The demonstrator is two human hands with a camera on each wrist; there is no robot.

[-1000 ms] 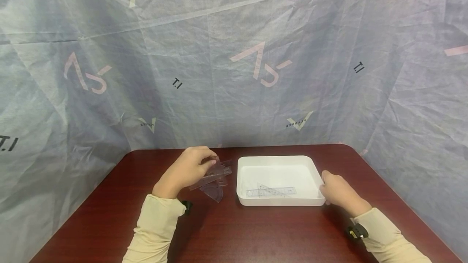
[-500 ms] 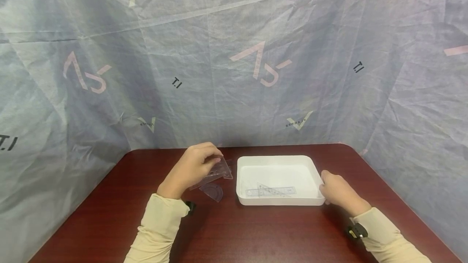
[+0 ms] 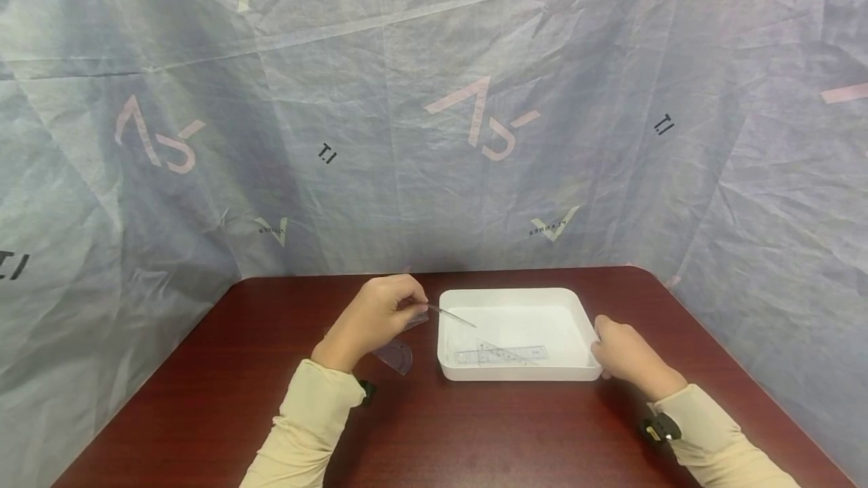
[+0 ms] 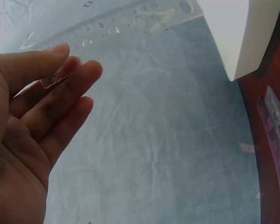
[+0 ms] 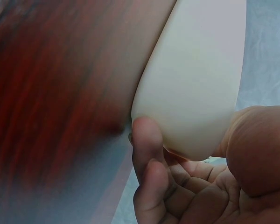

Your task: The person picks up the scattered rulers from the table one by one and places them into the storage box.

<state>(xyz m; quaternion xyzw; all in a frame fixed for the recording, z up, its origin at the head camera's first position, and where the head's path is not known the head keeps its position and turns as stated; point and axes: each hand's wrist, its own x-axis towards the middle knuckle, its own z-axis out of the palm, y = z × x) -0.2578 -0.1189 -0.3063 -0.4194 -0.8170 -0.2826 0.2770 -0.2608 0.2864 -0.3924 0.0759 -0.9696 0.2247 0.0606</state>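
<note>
My left hand [image 3: 375, 316] pinches a clear plastic piece [image 3: 453, 315] whose far end reaches over the left wall of a white tray [image 3: 518, 373]. In the left wrist view the piece shows scale numbers and a hole [image 4: 102, 28], held between thumb and fingers of the hand [image 4: 42, 107]. My right hand [image 3: 627, 355] grips the tray's right end; in the right wrist view thumb and fingers [image 5: 149, 140] close round the white wall [image 5: 191, 84]. Inside the tray lie a clear ruler [image 3: 539, 353] and a clear triangle [image 3: 485, 353], overlapping.
A clear protractor [image 3: 396, 356] lies on the dark red table [image 3: 461, 428] left of the tray. Behind it, partly under my left hand, are other clear pieces [image 3: 415, 320]. A grey printed cloth [image 3: 380, 202] hangs behind and at both sides.
My left hand lifted a clear piece from the pile and moved right, bringing it over the tray's left edge. My right hand stays on the tray.
</note>
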